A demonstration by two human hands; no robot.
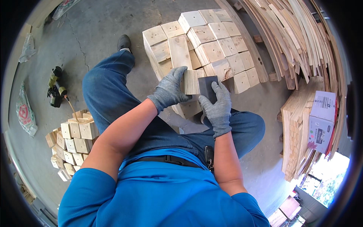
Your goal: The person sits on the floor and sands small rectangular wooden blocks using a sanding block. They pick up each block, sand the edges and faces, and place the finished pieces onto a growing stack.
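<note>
My left hand, in a grey knit glove, grips a pale wooden block by its left side, thumb below and fingers over the top. The block's near face shows fine layered lines. In my right hand, also gloved, is a dark grey sanding block, held upright close to the wood's right side. Whether the two touch I cannot tell. Just beyond my hands stands a pile of stacked wooden blocks, with one longer wooden piece lying on top of it.
Long wooden strips lie piled at the far right, above a bundle of boards and a white-and-purple carton. On the left are more wooden blocks, a green-and-black nail gun with a hose, and a plastic bag.
</note>
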